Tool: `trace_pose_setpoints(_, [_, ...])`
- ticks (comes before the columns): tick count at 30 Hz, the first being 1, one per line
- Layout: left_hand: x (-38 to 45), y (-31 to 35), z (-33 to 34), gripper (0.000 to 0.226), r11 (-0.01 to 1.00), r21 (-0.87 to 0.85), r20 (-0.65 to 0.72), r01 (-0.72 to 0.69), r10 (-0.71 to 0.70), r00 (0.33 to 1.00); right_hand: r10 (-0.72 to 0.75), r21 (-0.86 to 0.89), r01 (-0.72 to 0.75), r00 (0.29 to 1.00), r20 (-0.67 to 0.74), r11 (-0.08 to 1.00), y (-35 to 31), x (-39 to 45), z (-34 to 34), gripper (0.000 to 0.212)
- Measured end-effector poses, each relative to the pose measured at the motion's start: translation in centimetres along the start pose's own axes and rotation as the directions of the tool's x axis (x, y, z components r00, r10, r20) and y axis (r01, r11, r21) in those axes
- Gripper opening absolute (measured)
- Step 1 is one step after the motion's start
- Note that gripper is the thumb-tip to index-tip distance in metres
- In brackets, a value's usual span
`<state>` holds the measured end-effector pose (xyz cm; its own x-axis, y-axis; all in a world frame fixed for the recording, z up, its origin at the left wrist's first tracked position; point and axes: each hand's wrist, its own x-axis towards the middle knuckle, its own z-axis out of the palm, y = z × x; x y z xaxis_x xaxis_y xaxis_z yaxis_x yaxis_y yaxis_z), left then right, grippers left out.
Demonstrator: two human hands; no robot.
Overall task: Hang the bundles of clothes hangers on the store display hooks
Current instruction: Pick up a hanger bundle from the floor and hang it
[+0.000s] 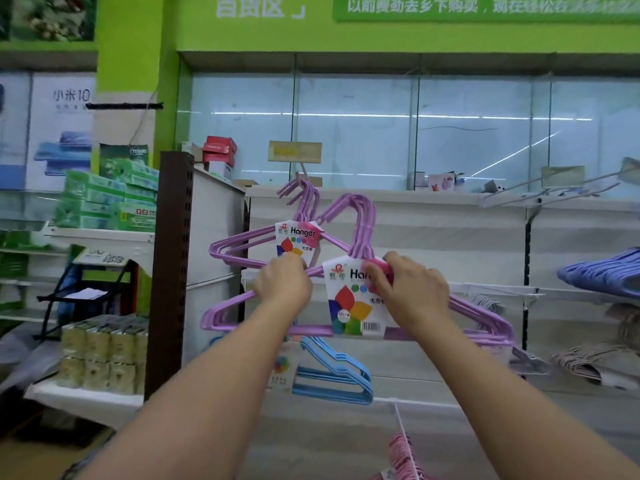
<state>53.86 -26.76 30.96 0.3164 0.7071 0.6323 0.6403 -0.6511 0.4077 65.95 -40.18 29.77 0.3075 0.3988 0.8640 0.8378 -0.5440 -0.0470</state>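
White shelving unit (433, 216) fills the middle, glass wall panels (353, 133) above and behind it. Brown perforated upright (169, 271) marks its left edge; green boxes (107, 199) stacked on the shelf left of that, wrapped yellowish packs (100, 355) on the lower left shelf.

Near purple hanger bundle (363, 220) held up in front of the unit's top edge, hook tops at about top-shelf level, not on any display hook (540, 185) that I can see. Second purple bundle (242, 244) sits behind and left of it, hanging point hidden. Blue hanger bundle (339, 375) hangs lower, below both. Lilac-blue hangers (602, 271) at the right edge, pink hangers (401, 452) near the bottom edge.

Left hand (282, 284): fingers curled round the near bundle's left shoulder bar. Right hand (412, 282): fingers curled, pinching at the bundle's paper label (353, 306) near the neck, over the pink part.
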Motion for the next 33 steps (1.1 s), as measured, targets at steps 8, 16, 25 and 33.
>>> trace_pose_setpoints(8, [4.2,-1.8,-3.9,0.017,0.946,-0.042,0.031,-0.323,0.324,0.945,0.164,0.115,-0.161,0.986,-0.016,0.980,-2.1,5.2,1.2,0.054])
trace_pose_setpoints(16, [10.4,-2.9,-0.4,0.021,0.929,0.104,-0.116,-0.356,0.367,0.923,0.247,0.224,-0.255,0.967,0.060,0.941,-4.1,9.9,5.6,0.052])
trace_pose_setpoints(25, [17.4,-2.8,1.2,0.018,0.908,0.085,-0.181,-0.411,0.420,0.890,0.385,0.239,-0.371,0.923,-0.015,0.897,-5.3,14.4,9.7,0.057])
trace_pose_setpoints(33, [20.2,-4.6,2.5,0.025,0.911,0.035,-0.320,-0.411,0.400,0.859,0.354,0.284,-0.335,0.935,-0.016,0.898,-6.8,16.4,10.6,0.056])
